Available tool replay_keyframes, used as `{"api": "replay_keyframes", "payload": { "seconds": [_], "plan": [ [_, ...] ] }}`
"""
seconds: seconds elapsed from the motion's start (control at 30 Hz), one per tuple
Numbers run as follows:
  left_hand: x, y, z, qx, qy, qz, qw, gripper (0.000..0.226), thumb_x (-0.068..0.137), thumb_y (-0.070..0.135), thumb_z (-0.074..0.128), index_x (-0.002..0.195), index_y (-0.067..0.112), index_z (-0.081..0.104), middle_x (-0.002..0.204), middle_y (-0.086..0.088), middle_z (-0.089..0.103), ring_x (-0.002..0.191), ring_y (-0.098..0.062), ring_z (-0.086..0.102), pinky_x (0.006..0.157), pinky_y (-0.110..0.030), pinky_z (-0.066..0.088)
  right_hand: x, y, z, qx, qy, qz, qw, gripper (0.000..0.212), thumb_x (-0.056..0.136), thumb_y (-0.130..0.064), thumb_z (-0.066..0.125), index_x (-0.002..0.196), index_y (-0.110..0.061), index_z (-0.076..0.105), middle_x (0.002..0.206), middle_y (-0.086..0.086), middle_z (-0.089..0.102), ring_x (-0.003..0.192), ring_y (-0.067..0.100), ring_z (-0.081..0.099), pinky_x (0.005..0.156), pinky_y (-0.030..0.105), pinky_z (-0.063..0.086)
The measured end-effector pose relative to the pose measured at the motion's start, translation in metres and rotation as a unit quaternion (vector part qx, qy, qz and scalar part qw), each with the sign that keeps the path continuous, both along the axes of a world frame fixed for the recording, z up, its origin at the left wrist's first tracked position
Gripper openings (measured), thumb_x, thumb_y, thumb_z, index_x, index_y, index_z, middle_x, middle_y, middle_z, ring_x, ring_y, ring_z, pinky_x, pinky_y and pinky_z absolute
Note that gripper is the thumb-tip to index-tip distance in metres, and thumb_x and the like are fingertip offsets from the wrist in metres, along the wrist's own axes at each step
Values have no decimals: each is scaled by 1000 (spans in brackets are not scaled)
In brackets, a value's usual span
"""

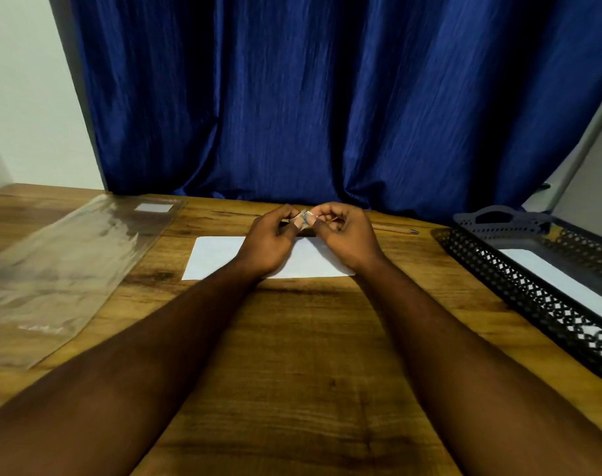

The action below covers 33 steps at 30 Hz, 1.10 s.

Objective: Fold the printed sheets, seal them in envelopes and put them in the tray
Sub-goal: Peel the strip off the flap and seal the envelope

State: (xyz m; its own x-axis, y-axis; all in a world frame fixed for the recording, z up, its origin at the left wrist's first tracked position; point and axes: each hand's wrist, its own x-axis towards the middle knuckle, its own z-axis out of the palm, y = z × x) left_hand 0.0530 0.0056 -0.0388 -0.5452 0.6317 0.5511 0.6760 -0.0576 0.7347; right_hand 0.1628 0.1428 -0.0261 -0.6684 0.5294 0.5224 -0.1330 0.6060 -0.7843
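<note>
From here I see the white envelope [217,257] lying flat mid-desk [292,338], long axis parallel to the far edge. Both hands hover just above its far side. The left hand [270,240] and right hand [344,238] have their fingers curled, pinching one small bluish scrap [303,219] between them. The black tray [499,269] sits by the right edge, holding another white piece [560,280].

Far side: a deep blue curtain [327,97] with rippled vertical creases. Warm brown wooden table [292,355] with dark grain streaks. At centre, a plain white envelope [217,257] and a tiny pale-and-blue scrap [303,218]. Left, a clear glossy sleeve [62,262]. Right, a black tray [519,286] with lacy cut-out sides.
</note>
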Motion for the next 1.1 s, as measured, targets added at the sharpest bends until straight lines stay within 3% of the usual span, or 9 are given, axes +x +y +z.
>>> {"api": "replay_keyframes", "payload": {
  "seconds": [0.07,0.2,0.33,0.57,0.73,0.87,1.0,1.1],
  "plan": [
    [0,0,0,-11,-2,3,1000,14,106,21,60,114,20,71,108,7,74,104,-13,67,96,-43,55,1,0,1,27,0,-15,1000,9,98,-10,72,101,-12,80,94,0,80,88,12,75,80,22,59],
    [1,0,1,-27,0,4,1000,17,107,23,57,118,23,70,111,8,73,105,-11,66,97,-42,54,-2,4,1,41,-14,-18,999,17,98,-8,69,95,-23,77,92,-4,78,90,16,75,86,39,62],
    [3,-1,2,-41,-8,-5,999,15,108,25,55,113,25,69,107,9,72,103,-12,65,96,-42,52,2,3,2,35,-23,-23,999,11,101,-13,67,98,-20,75,93,-5,76,90,12,72,85,34,59],
    [4,-2,5,-40,-30,-30,998,16,108,27,54,106,25,69,103,8,72,103,-15,65,96,-45,50,2,1,3,21,-24,-23,999,12,103,-13,63,97,-18,72,93,4,74,92,24,71,87,46,60],
    [4,-1,5,-37,-36,-36,998,14,108,24,55,104,23,69,102,5,72,102,-18,65,96,-46,50,1,-2,4,-27,-24,-29,999,14,101,-8,63,95,-17,72,94,11,75,93,33,72,87,51,61],
    [4,-2,6,-35,-49,-56,997,15,105,28,55,105,24,69,104,5,74,106,-22,67,100,-53,51,-3,0,3,-77,-18,-30,996,20,101,-9,64,89,-23,72,93,8,77,92,32,76,88,51,64],
    [-1,0,1,-22,-96,-92,991,24,96,46,57,106,30,71,111,-2,74,116,-34,66,106,-63,48,-4,-4,5,-157,7,-24,987,25,101,-4,63,86,-22,72,89,10,75,85,26,73,86,49,63],
    [2,-2,4,-14,-96,-99,990,15,99,39,57,101,37,72,111,1,75,116,-30,67,106,-61,49,-4,-6,9,-187,11,-22,982,23,102,-4,63,88,-19,73,93,12,75,89,28,75,90,51,64]
  ]
}}
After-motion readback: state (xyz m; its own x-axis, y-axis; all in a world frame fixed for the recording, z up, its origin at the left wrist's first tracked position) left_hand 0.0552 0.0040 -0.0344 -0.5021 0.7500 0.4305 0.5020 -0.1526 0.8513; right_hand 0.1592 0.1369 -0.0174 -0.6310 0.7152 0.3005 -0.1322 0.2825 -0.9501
